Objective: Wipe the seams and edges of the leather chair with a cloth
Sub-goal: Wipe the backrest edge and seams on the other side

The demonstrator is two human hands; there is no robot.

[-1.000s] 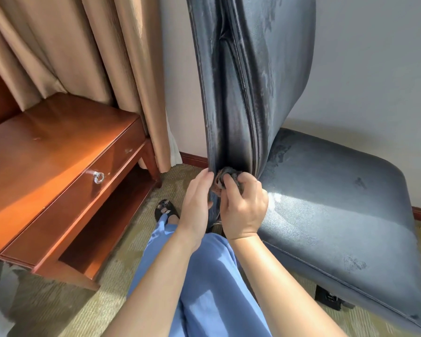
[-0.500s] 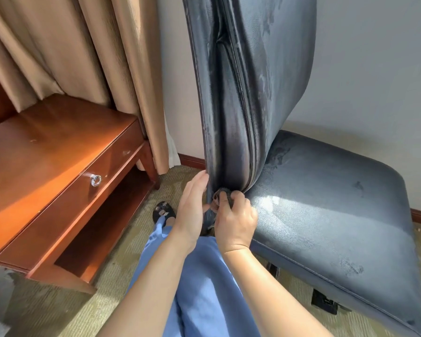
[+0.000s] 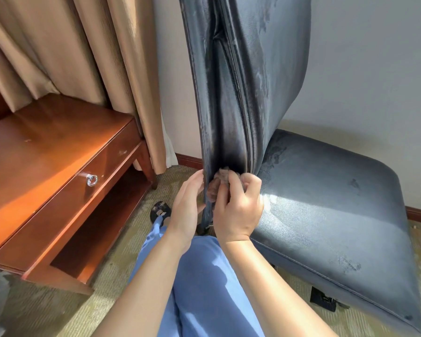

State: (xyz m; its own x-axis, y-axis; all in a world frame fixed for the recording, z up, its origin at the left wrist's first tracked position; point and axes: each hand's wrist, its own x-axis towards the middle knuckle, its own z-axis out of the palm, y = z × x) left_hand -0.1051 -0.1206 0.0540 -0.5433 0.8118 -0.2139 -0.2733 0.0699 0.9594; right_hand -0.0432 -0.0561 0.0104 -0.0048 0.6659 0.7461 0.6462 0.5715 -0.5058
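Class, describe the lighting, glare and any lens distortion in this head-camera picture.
Head view: hard sunlight rakes in, throwing a bright glare patch on the chair seat beside the right hand; the desk top glows orange; the chair back bows from the wide lens.

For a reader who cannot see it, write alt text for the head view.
The right hand presses a cloth into the side seam at the base of a dark leather chair; the left hand steadies the edge. A wooden desk stands left.

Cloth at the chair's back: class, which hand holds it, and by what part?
The right hand grips the bunched cloth by its lower part; the left hand, fingers straight, rests on the chair back's edge.
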